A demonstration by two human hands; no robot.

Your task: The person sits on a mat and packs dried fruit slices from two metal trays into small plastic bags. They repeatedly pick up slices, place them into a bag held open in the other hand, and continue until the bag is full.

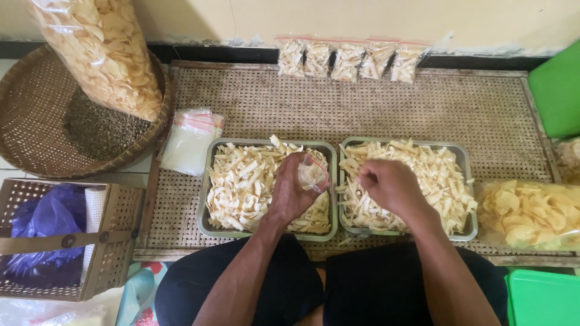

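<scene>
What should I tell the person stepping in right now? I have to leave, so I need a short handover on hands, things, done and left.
Left hand: holds a small clear bag, partly filled, over the left tray.
Right hand: reaching into the chips of the right tray, fingers curled on them.
Done: five filled bags stand in a row by the wall.
Left: both trays are full of chips; a stack of empty bags lies beside the left tray.
</scene>
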